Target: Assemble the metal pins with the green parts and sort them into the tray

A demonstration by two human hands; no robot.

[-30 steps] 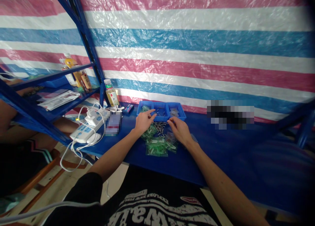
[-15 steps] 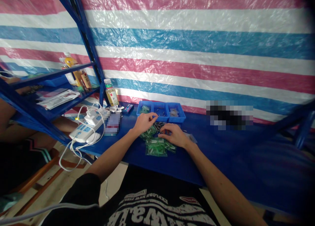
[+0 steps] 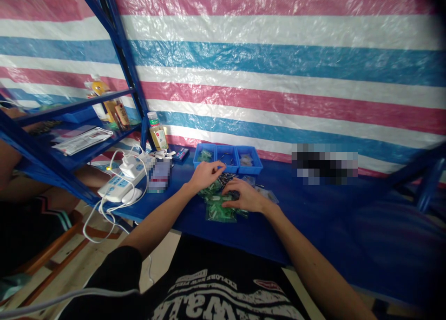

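Observation:
My left hand (image 3: pixel 207 175) is over the left side of a pile of small dark, slim pieces (image 3: pixel 227 178), just in front of the blue trays. Its fingers are pressed together in a pinch; what they hold, if anything, is too small to make out. Right of it, my right hand (image 3: pixel 248 194) hovers with curved fingers, thumb and forefinger apart, above small clear bags with green contents (image 3: pixel 220 212). More green bags (image 3: pixel 212 188) lie partly hidden beneath my left hand. A few clear packets (image 3: pixel 270 195) rest beyond my right hand.
Three joined blue trays (image 3: pixel 250 168) stand at the back, holding small parts. To the left are a drink bottle (image 3: pixel 159 135), a small blue box (image 3: pixel 181 154) and a white power strip (image 3: pixel 120 183) with cables. A blue metal frame (image 3: pixel 127 64) rises there; another person sits beyond it.
My right hand has shifted slightly left and down, from the dark pieces to over the green bags, its thumb and forefinger opening wider. My left hand has moved slightly right.

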